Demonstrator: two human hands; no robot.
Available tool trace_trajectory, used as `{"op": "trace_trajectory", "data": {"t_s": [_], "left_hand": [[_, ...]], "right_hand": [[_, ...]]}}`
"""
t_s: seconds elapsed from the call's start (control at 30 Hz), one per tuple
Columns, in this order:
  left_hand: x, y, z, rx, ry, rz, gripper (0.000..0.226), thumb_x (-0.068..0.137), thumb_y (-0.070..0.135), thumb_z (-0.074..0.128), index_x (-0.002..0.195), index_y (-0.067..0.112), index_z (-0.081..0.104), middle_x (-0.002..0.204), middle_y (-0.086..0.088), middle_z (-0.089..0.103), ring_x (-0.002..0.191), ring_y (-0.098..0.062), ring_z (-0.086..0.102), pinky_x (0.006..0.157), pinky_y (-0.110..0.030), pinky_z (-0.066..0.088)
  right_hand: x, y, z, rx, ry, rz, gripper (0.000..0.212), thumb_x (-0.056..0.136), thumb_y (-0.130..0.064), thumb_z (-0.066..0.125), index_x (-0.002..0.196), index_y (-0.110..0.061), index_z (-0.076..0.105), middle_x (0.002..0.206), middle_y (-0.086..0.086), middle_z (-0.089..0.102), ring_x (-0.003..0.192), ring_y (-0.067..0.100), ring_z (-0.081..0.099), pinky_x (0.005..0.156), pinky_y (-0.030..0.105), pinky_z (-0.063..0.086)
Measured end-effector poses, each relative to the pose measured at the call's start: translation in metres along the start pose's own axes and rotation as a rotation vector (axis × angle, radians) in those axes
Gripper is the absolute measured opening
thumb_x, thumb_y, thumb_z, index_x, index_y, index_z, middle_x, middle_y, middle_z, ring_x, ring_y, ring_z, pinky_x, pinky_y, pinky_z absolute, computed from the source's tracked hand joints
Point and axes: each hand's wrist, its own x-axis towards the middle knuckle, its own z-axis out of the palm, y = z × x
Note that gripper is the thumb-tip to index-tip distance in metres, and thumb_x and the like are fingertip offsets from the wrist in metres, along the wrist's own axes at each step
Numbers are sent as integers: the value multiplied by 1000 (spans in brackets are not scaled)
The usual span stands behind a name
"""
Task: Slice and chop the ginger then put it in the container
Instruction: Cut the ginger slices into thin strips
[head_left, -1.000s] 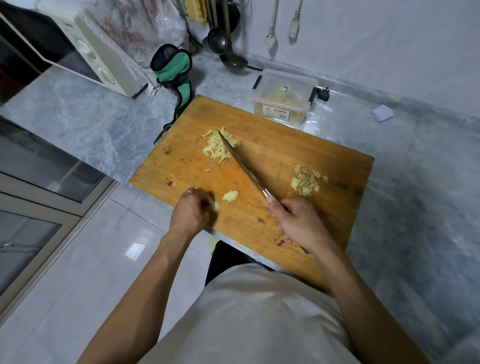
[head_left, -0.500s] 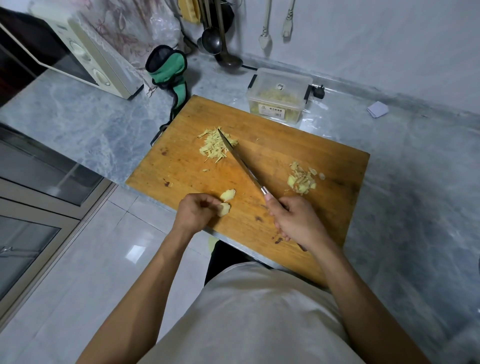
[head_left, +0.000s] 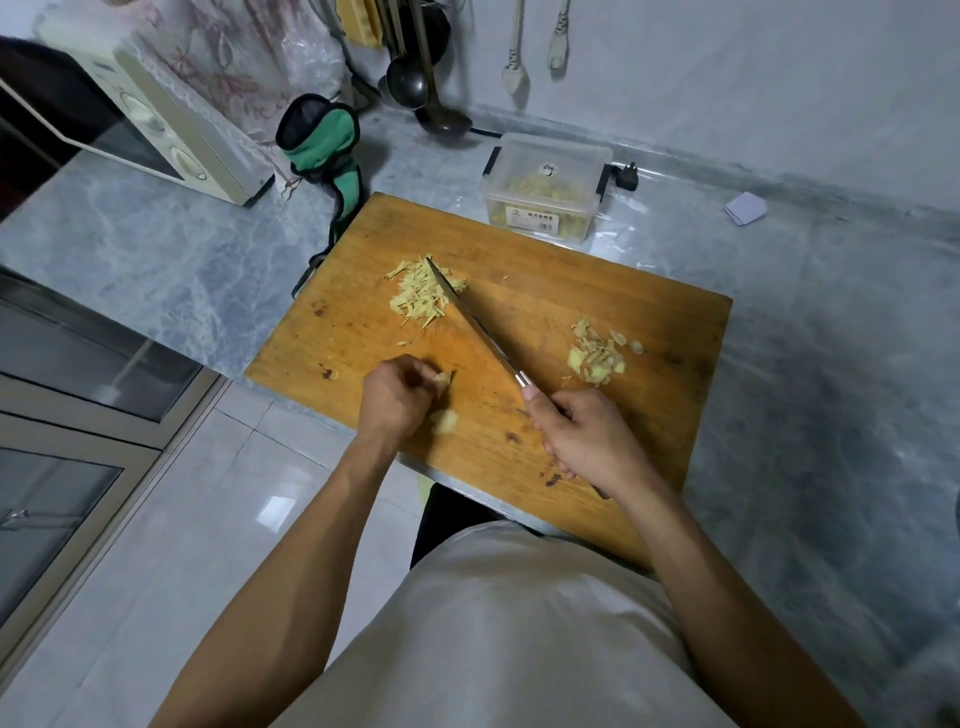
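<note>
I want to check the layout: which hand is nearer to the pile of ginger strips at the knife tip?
Left. The left hand lies just below the ginger strips; the right hand, gripping the knife, is farther to the lower right.

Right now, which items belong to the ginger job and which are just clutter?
In play: knife, cutting board, ginger strips, ginger chunk, container.
Clutter: microwave, green mitt, ladle, folded paper.
</note>
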Motion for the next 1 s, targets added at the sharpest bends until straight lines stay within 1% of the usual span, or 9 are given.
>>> {"op": "trace_trajectory", "data": {"t_s": [0.1,0.2,0.37,0.6,0.7,0.77,0.83,0.93,1.0], "left_hand": [[-10,-6,-12,-104,-58,-62,15,80,5,80,76,16,70,77,7,67,71,-4,58,64,-4,40],[-16,-12,-13,-35,-168,-30,18,78,5,81,75,20,72,77,8,69,73,-3,60,77,-14,43],[-18,-15,-7,358,-166,186,28,85,11,72,112,16,73,112,-4,65,101,-20,63,89,-17,40],[-18,-7,-2,484,-225,150,16,87,28,72,96,19,63,99,-6,63,90,-25,59,70,-25,42],[-18,-4,1,108,-106,-19,19,83,18,77,94,15,62,87,2,63,82,-17,60,72,-22,45],[-19,-2,1,-350,-3,-254,24,78,5,81,86,12,59,87,-2,68,85,-19,66,82,-32,56],[-19,-7,6,-595,80,-377,29,74,5,84,84,12,57,99,-12,71,91,-26,71,85,-42,59],[-28,-16,8,-190,126,-284,33,77,34,84,94,14,64,98,-2,70,90,-22,68,85,-39,57],[-33,-23,7,-41,178,-202,34,82,35,79,105,11,70,99,-3,71,94,-22,66,88,-35,54]], "right_hand": [[1,0,-2,-2,2,10,72,95,-65,49,81,5,60,63,10,56,53,19,50,53,51,50],[2,0,-3,3,10,23,74,94,-67,48,82,5,61,63,10,56,52,19,50,53,51,50],[2,0,-1,-2,-14,23,79,91,-71,47,82,7,59,62,12,56,50,20,50,51,50,49],[0,-2,1,-27,-31,19,72,95,-65,49,78,5,58,61,8,55,50,18,49,51,43,47],[-2,-4,-1,-26,-50,12,69,95,-63,50,76,3,56,61,7,54,51,17,49,52,38,44],[-3,-7,-5,-45,-70,-6,63,96,-60,51,72,-2,55,59,4,54,50,17,49,52,37,43],[-2,-10,-7,-67,-87,-24,61,97,-58,51,70,-4,55,57,3,54,49,15,49,51,37,43],[-3,-11,-8,-107,-114,-28,54,98,-56,52,67,-11,55,58,1,54,47,12,48,49,32,41],[-3,-11,-8,-139,-130,-30,54,99,-56,51,66,-13,53,59,4,53,47,12,47,49,31,40]]}}
